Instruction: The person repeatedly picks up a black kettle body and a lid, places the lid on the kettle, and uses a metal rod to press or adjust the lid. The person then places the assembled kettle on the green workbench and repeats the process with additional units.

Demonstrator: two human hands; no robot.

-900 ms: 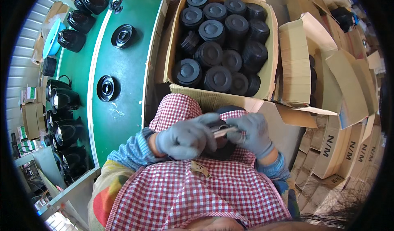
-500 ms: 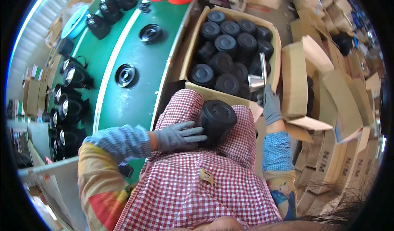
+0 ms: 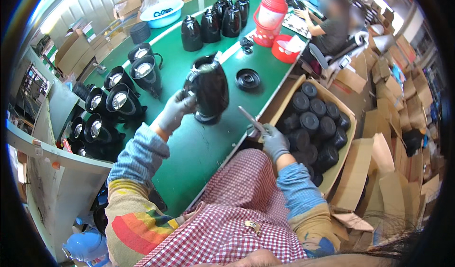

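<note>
My left hand (image 3: 179, 109), in a grey glove, is closed around the handle of a glossy black jug (image 3: 212, 89). The jug is held almost upright over the green table. A round black part (image 3: 207, 120) shows just under its base; I cannot tell if they touch. Another round black lid (image 3: 247, 78) lies flat beyond it. My gloved right hand (image 3: 276, 144) grips a silver metal tool (image 3: 251, 119) near the table's right edge. Its bar sticks out toward the jug, and its other end is hidden by the hand.
Several black jugs with shiny inner linings (image 3: 118, 98) stand at left, more upright jugs (image 3: 208, 27) at the back. A carton (image 3: 350, 155) of black cylinders is at my right. A red jug (image 3: 270, 18) and a red basin (image 3: 286, 51) stand near a seated person (image 3: 332, 27).
My view has swung left. My left hand has left the black cylinder on my lap and now holds a jug over the table. My right hand has lifted the metal tool from the carton.
</note>
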